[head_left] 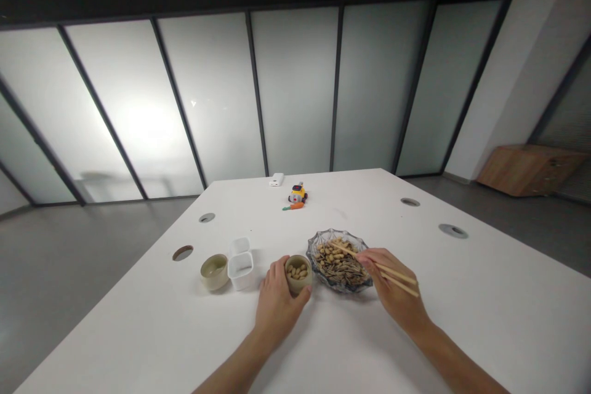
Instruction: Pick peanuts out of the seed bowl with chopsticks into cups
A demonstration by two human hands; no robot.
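Standing leftmost on the white table (138, 320), one pale green cup (215, 280); just beside it, two white plastic tubs (241, 279), one behind the other. Next, the left hand (277, 303), half-curled round a second cup (299, 287), thumb and fingers on its sides; inside, several peanuts (297, 271). Farther back, one white box-shaped item (276, 180), one orange-and-green item (295, 205), one yellow-and-grey toy vehicle (298, 194). Right of the held cup, one fluted glass bowl (342, 287) of peanuts and greyish seeds (345, 271). Last, the right hand (392, 283), fingers closed on a pair of wooden chopsticks (399, 276), tips over the bowl's contents; whether they pinch anything, I cannot tell.
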